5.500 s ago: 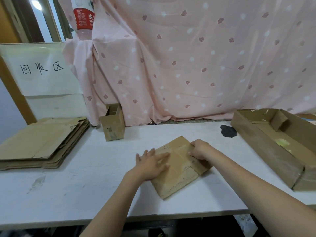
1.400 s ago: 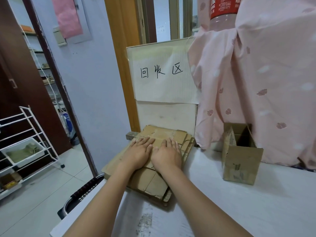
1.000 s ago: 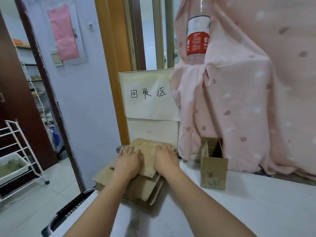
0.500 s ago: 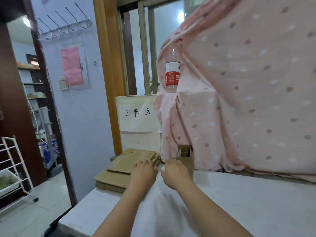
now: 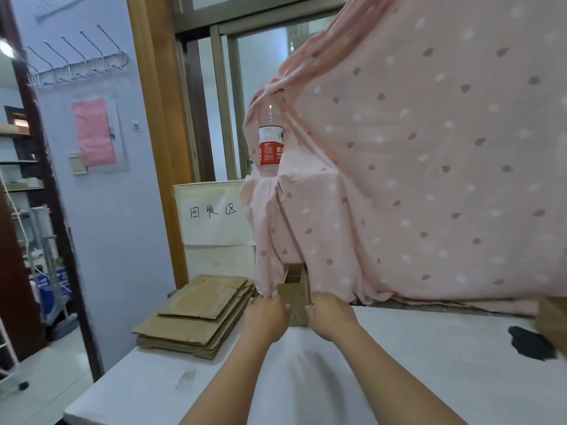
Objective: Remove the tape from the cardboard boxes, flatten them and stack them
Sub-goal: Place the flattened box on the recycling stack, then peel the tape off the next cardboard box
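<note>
Both hands have left the flat stack (image 5: 199, 314) and now flank the small upright box (image 5: 294, 294) by the curtain (image 5: 414, 179); left hand (image 5: 266, 315) and right hand (image 5: 328, 315) loosely curled, grip unclear. Grasp both sides, pull it forward before peeling tape.

You have a single view, from the camera on your head, looking forward and only slightly down across the white desk (image 5: 429, 378) toward the pink curtain (image 5: 429, 179) and the doorway on the left. Your forearms run in from the bottom edge, with your left hand (image 5: 267, 317) and right hand (image 5: 329, 315) near mid-frame, close to the lens. The wide angle bends the edges.
</note>
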Action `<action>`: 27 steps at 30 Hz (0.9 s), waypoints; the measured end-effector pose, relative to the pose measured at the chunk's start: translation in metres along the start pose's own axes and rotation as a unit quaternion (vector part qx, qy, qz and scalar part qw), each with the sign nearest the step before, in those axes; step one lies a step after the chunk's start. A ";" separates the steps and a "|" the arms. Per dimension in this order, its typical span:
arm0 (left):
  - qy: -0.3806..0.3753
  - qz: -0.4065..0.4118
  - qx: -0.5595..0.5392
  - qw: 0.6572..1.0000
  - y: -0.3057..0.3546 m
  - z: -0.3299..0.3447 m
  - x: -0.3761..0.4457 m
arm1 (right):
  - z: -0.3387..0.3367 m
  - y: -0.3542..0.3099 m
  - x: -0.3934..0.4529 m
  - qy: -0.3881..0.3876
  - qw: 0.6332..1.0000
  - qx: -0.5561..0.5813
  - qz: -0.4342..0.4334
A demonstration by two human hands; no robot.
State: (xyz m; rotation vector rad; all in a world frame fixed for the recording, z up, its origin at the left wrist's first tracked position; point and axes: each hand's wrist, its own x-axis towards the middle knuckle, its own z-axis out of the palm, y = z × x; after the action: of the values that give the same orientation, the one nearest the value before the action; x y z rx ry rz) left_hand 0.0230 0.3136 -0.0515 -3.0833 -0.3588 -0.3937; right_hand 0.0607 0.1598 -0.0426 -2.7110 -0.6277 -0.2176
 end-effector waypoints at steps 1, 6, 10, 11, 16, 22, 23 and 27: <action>-0.003 0.002 -0.009 1.000 0.003 0.004 0.008 | 0.002 0.004 0.006 -0.010 0.999 0.029 0.016; -0.034 -0.059 -0.158 0.985 0.004 0.029 0.048 | 0.029 0.016 0.043 -0.037 0.961 0.249 0.115; -0.011 -0.146 -0.337 0.930 -0.002 0.040 0.073 | 0.054 0.017 0.080 -0.056 0.870 0.435 0.223; 0.000 -0.175 -0.373 0.911 -0.003 0.042 0.080 | 0.063 0.018 0.094 -0.058 0.846 0.470 0.245; -0.043 -0.265 -0.544 0.795 -0.008 0.052 0.110 | 0.140 0.042 0.171 -0.063 0.750 0.601 0.270; -0.129 -0.278 -0.619 0.723 -0.005 0.059 0.125 | 0.126 0.028 0.168 -0.076 0.742 0.611 0.265; -0.141 -0.272 -0.622 0.721 -0.006 0.060 0.124 | 0.125 0.029 0.165 -0.068 0.749 0.605 0.260; -0.149 -0.260 -0.677 0.672 -0.018 0.057 0.110 | 0.102 0.035 0.135 -0.014 0.792 0.573 0.210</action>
State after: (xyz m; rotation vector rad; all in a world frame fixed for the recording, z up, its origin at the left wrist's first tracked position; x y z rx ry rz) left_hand 0.1364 0.3576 -0.0798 -4.4193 -1.6763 -0.1146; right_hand 0.2040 0.2211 -0.1171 -1.5707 -0.0463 0.2588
